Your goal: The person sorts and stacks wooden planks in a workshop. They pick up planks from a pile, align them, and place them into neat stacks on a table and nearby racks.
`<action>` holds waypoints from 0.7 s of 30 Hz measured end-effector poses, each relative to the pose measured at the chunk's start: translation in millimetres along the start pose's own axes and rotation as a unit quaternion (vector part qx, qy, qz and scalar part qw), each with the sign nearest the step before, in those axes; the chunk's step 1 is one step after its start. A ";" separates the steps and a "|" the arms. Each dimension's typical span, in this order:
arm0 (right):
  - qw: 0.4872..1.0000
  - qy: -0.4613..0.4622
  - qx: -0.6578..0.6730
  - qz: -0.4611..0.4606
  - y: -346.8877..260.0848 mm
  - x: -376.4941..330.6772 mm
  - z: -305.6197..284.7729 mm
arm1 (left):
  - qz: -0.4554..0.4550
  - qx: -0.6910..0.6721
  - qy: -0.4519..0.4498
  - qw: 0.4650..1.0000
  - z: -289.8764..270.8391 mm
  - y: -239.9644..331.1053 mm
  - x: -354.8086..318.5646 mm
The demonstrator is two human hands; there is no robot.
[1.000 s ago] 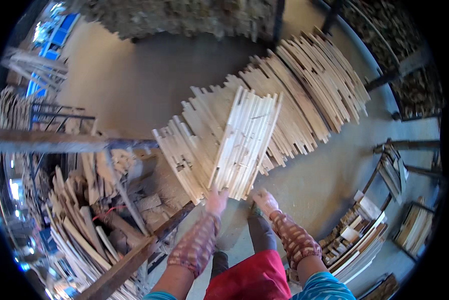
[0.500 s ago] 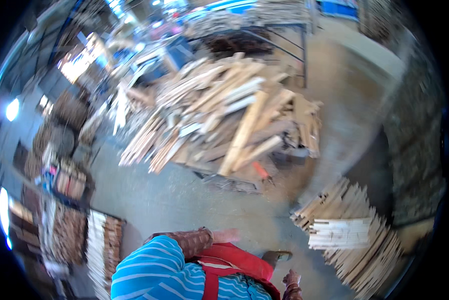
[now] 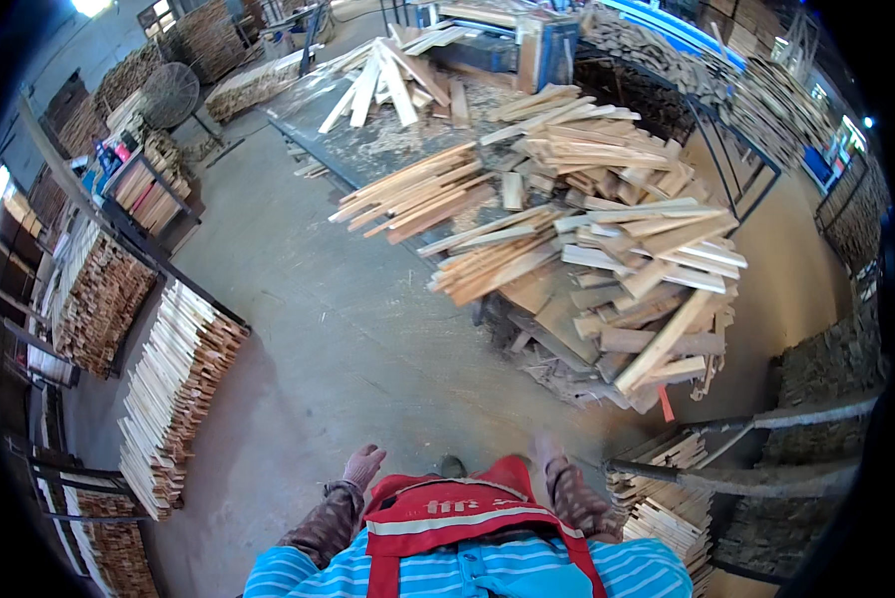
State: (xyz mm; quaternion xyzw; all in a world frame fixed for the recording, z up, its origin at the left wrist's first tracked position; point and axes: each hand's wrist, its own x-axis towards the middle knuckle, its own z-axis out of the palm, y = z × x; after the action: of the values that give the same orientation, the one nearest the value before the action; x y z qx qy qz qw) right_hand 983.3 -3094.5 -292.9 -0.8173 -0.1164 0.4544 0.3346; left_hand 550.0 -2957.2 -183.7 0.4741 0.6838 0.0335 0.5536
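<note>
My left hand (image 3: 365, 463) hangs low in front of me, left of the red apron (image 3: 457, 503). Its fingers look loosely stretched, and no object shows in it. On the apron's other side is my right hand (image 3: 547, 450), smeared by motion so its fingers cannot be read. Nothing that it holds can be made out. Ahead and to the right, a big heap of loose wooden strips (image 3: 617, 239) covers a low table (image 3: 318, 149). Both hands are apart from the heap.
Stacked strips (image 3: 183, 389) lie on a metal rack at left. Near my right side, another stack (image 3: 667, 508) stands by metal rails (image 3: 766, 478). A round fan (image 3: 170, 96) stands at far left. Concrete floor (image 3: 308, 329) runs between the left stacks and the table.
My view has swung round, and the wood heap now sits farther right in the picture. My left hand has moved out from before the apron to its left side. My right hand has risen.
</note>
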 end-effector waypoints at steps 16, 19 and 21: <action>0.955 -0.125 0.236 -0.130 -531.2 167.1 280.9 | 0.116 -0.022 0.061 0.991 -204.3 198.4 240.1; 0.959 0.045 0.258 -0.109 -504.3 288.5 309.7 | 0.172 -0.021 0.016 0.985 -239.5 295.6 258.1; 0.931 0.101 0.340 -0.087 -514.5 314.6 337.8 | 0.170 -0.104 0.010 0.980 -269.5 307.5 299.3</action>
State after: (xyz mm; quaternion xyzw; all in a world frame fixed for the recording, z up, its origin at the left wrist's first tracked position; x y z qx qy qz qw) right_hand 940.8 -2404.5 -288.9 -0.6828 0.0092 0.3506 0.6409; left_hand 544.1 -2454.4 -121.5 0.5227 0.5917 0.2028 0.5793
